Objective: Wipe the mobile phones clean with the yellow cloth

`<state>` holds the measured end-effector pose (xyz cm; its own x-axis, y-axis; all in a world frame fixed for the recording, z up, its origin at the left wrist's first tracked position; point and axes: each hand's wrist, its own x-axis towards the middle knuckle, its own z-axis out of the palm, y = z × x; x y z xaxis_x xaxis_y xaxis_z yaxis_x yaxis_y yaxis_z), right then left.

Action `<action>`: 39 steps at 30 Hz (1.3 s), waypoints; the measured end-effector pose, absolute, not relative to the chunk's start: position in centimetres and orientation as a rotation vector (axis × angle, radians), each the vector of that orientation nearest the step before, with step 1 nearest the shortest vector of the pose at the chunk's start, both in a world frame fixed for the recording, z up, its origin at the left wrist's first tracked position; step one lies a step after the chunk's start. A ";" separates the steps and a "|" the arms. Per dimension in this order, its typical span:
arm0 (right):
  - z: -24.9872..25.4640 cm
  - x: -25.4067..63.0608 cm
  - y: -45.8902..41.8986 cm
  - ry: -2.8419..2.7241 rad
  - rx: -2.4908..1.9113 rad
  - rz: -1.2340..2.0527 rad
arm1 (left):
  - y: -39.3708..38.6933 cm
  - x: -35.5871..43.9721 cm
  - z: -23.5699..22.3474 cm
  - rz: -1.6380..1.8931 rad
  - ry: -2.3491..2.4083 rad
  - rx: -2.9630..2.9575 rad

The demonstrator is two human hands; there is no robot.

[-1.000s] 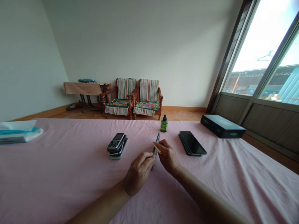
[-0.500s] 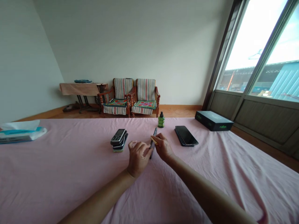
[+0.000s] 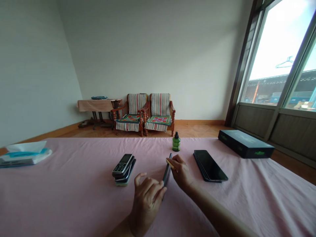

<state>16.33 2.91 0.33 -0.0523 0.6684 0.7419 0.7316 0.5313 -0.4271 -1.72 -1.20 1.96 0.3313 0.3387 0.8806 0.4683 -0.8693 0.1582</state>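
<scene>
Nearest is the left hand (image 3: pixel 146 202), whose thumb and fingers grip the near end of a slim phone (image 3: pixel 167 168); at least one finger is raised free. The phone stands on its edge over the pink cloth (image 3: pixel 74 204) of the desk, in the middle; whether it touches the cloth, I cannot tell. The right hand (image 3: pixel 182 172) pinches a small yellow piece (image 3: pixel 170 163) close to the far end of the phone. In my judgement the phone is light and stiff, its face smooth, rather slippery and fragile, so it is better taken by the long edges, without bending. The yellow piece is probably soft and should be held at its end. Farther, a keypad phone (image 3: pixel 122 164) tops the left pile, and a dark phone (image 3: pixel 209 166) the right one; beyond are a green bottle (image 3: pixel 176 143) and a black box (image 3: pixel 245 143).
</scene>
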 end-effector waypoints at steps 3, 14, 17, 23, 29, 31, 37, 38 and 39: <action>0.2 17.0 4.2 -1.746 -1.188 -0.063 | -0.9 -1.8 1.8 -1.585 -0.734 -2.472; 0.2 15.3 -0.9 -1.896 -1.102 0.115 | -0.3 -2.0 0.6 -1.657 -0.730 -2.591; 0.3 15.5 -0.1 -1.840 -1.145 0.063 | -0.3 -2.1 0.9 -1.645 -0.731 -2.550; -0.1 13.7 -3.3 -1.921 -1.024 0.097 | -0.2 -2.2 1.3 -1.625 -0.768 -2.581; 0.7 14.8 -0.9 -1.860 -1.148 0.073 | -0.2 -2.3 1.2 -1.635 -0.818 -2.547; 0.9 15.2 0.1 -1.845 -1.183 0.049 | -0.2 -2.3 1.2 -1.643 -0.818 -2.534; 1.0 14.0 -2.2 -1.913 -1.097 0.096 | -0.4 -2.3 1.3 -1.628 -0.831 -2.558; 1.0 13.7 -2.8 -1.916 -1.085 0.100 | -0.4 -2.2 1.3 -1.621 -0.835 -2.569; 0.9 13.5 -3.4 -1.915 -1.075 0.100 | -0.5 -2.2 1.4 -1.614 -0.839 -2.582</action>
